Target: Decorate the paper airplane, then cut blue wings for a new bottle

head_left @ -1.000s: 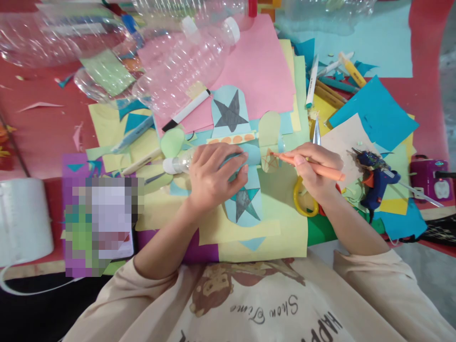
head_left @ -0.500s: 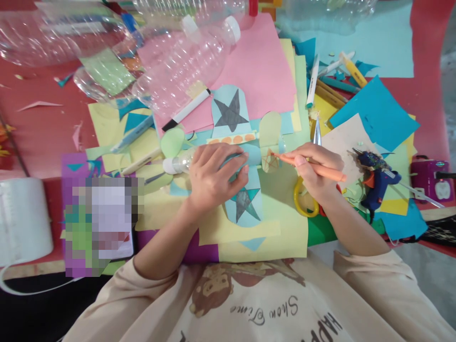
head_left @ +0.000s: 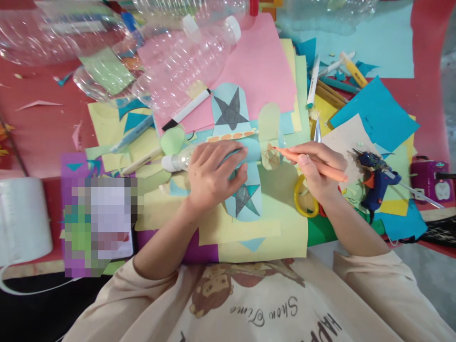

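Note:
My left hand [head_left: 213,175] is closed over a small plastic bottle [head_left: 174,163] lying on its side, its white cap to the left. Blue paper [head_left: 252,149] wraps the bottle's body, and two light-blue paper wings with dark stars [head_left: 231,109] stick out above and below. At the right end is a pale yellow paper piece [head_left: 270,121] with an orange star outline [head_left: 272,156]. In my right hand [head_left: 317,168] is an orange marker [head_left: 324,170], held like a pen, its tip at the star outline. My left palm hides the bottle's middle.
Clear plastic bottles [head_left: 185,66] lie at the back left. Yellow-handled scissors [head_left: 305,202] and a blue glue gun [head_left: 374,187] are on the right. Loose markers [head_left: 312,80] and coloured paper [head_left: 374,111] surround the work. A phone [head_left: 125,244] lies at the left.
The bottle and its paper tail piece have shifted and turned slightly under my left hand. My right hand with the orange marker has moved a little, its tip now higher on the star outline.

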The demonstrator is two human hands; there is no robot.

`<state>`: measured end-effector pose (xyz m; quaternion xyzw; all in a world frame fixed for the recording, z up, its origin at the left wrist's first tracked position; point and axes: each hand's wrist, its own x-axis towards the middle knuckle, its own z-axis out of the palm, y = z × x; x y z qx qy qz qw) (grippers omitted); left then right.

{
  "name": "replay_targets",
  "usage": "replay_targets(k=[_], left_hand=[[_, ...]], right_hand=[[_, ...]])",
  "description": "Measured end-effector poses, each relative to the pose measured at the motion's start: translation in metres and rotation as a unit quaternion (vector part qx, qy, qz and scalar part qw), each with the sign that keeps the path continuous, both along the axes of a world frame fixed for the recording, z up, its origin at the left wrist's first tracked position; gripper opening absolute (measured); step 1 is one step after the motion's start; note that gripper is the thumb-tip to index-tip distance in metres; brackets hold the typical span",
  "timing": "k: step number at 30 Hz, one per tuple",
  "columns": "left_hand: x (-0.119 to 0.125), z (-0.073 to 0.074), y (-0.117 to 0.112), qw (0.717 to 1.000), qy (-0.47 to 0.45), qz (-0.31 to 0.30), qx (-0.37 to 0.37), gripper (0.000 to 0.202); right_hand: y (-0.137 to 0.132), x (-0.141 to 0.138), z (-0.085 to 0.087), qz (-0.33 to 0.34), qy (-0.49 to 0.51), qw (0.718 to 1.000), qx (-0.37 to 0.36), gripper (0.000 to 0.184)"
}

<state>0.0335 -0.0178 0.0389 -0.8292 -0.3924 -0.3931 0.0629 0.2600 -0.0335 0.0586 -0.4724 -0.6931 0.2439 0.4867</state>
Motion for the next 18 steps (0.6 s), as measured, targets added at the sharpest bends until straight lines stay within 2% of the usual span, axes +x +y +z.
replay_targets(k=[9,18], left_hand=[[-0.0009,-0.0019,0.002,0.999,0.024,0.023,-0.018,0.016],[-0.0022,-0.0027,0.0016,1.0,0.005,0.005,-0.019,0.017]], right_hand=[[0.0032,-0.0026,0.0009,0.032,-0.035,0.999,0.0,0.011],[0.001,-0.0026,0.0023,0.049,-0.054,0.997,-0.004,0.011]])
